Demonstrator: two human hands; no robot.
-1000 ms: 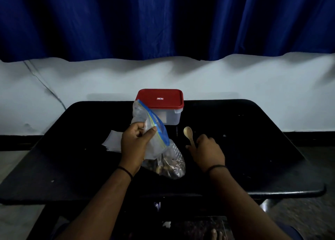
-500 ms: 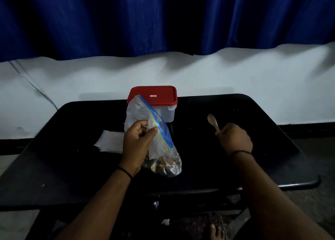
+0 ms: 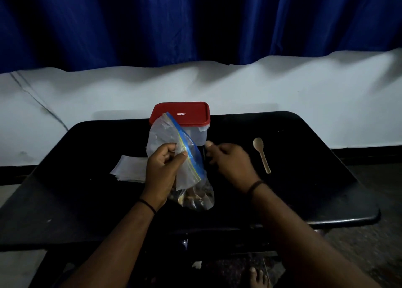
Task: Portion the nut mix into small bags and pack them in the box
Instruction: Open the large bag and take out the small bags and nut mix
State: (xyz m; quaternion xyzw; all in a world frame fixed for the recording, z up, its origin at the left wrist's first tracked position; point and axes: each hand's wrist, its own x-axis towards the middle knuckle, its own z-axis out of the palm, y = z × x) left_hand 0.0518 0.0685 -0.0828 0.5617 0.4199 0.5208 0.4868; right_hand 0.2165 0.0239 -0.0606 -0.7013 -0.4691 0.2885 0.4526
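The left hand (image 3: 162, 170) pinches the upper edge of a clear zip bag with a blue seal (image 3: 182, 157), nut mix sagging at its bottom, mid-bench (image 3: 304, 196). The right hand (image 3: 230, 163) is blurred beside the bag; I cannot tell its grasp. A red-lidded clear plastic box (image 3: 180, 116) stands at the far edge, a pale wooden spoon (image 3: 262, 154) lies toward the right edge, small flat bags (image 3: 130, 170) lie left
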